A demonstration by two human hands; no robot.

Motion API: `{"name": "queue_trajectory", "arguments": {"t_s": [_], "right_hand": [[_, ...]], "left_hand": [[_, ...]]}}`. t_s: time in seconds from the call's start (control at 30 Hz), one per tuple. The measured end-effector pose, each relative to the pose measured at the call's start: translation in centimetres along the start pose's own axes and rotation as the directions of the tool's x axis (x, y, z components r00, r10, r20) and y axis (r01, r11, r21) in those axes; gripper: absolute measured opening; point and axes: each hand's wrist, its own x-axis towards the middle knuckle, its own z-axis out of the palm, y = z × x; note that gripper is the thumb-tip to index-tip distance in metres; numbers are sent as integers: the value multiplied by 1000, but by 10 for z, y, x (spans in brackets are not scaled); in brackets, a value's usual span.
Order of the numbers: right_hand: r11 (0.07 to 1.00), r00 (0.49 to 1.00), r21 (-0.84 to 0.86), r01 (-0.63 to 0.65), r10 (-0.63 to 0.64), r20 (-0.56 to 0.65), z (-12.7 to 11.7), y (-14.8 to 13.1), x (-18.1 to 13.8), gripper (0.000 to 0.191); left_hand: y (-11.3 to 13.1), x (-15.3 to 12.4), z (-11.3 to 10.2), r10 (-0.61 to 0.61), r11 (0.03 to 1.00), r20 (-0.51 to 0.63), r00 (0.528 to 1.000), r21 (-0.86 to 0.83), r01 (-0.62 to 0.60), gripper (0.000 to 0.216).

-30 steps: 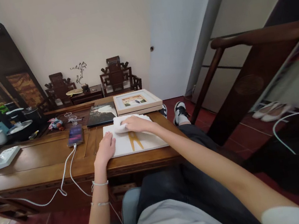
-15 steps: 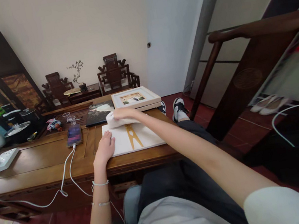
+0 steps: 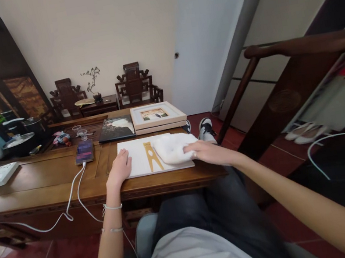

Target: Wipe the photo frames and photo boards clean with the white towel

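A white rectangular board (image 3: 137, 158) with a gold A-shaped figure (image 3: 149, 153) lies flat near the table's front edge. My left hand (image 3: 120, 167) rests on the board's left edge with its fingers laid flat and close to the corner. A bunched white cloth (image 3: 174, 146) covers the board's right part and touches the gold figure's right side. My right hand (image 3: 205, 151) is closed on the cloth's right end. Part of the board's surface is hidden beneath the cloth.
Behind the board are stacked picture frames (image 3: 160, 125) and a dark picture panel (image 3: 115, 129). To the left lie a phone (image 3: 83, 152) with a white cable (image 3: 72, 195), a power strip (image 3: 1, 178) and a lidded pan (image 3: 19, 145). A wooden chair (image 3: 283, 78) stands at right.
My right hand has swept the cloth from the board's upper left to its right side, uncovering the top of the gold figure. My left hand has stayed at the left edge.
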Motion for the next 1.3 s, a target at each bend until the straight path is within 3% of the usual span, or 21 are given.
{"name": "queue_trajectory", "arguments": {"t_s": [0.1, 0.2, 0.47, 0.6, 0.73, 0.93, 1.03, 1.17, 1.3], "right_hand": [[999, 997, -20, 34, -33, 77, -4, -6, -22, 17], [998, 995, -35, 44, -41, 91, -6, -11, -12, 18], [992, 999, -118, -52, 53, -1, -18, 8, 103, 24], [985, 992, -121, -122, 119, -36, -23, 17, 131, 26], [991, 996, -102, -88, 84, -39, -15, 12, 107, 27], [998, 999, -51, 29, -27, 38, -1, -14, 12, 21], [999, 993, 3, 49, -49, 111, -5, -24, -16, 17], [994, 982, 83, 64, -77, 170, -13, -21, -4, 17], [1000, 1000, -10, 16, -16, 4, -6, -10, 47, 29]], "left_hand": [[1, 0, 0, -11, 1000, -2, 1000, 5, 11, 39], [0, 0, 0, -2, 1000, 4, 1000, 20, 2, 40], [-1, 0, 1, 17, 1000, -30, 999, -10, -17, 40], [-2, 1, 0, 17, 1000, -25, 1000, -22, -17, 41], [-3, 2, 1, 5, 1000, -6, 1000, 1, -5, 44], [-5, 1, 6, -11, 1000, -22, 1000, -24, 11, 42], [-5, 1, 7, -18, 1000, -25, 1000, -20, 17, 41], [-3, 0, 6, -20, 1000, -29, 999, 1, 20, 42], [-2, 0, 4, -26, 999, -21, 999, 24, 27, 43]]}}
